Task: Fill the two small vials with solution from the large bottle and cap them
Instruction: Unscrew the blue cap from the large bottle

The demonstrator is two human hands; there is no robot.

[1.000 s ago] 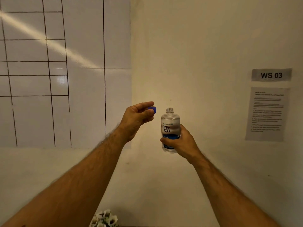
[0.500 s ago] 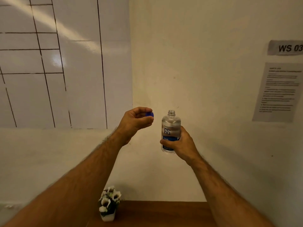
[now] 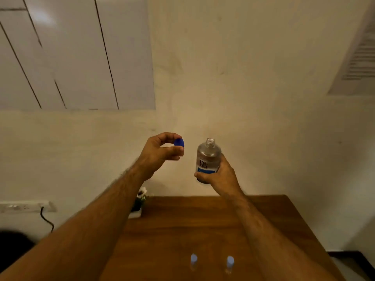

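Note:
My right hand (image 3: 220, 177) grips the lower half of the large clear bottle (image 3: 208, 157), which has a blue-and-white label and an uncapped neck, held upright above the far edge of the wooden table (image 3: 182, 230). To its left, my left hand (image 3: 160, 153) pinches the bottle's blue cap (image 3: 179, 142) between thumb and fingers. Two small clear vials with pale caps, the left vial (image 3: 194, 260) and the right vial (image 3: 230, 263), stand side by side on the table near its front.
A small white pot of flowers (image 3: 140, 201) sits at the table's back left corner, partly behind my left forearm. A wall socket strip (image 3: 24, 206) with a black cable is at the left. A printed sheet (image 3: 357, 57) hangs on the right wall.
The camera has tilted down, bringing the table and the two vials into view. Both hands hold the cap and bottle much as before.

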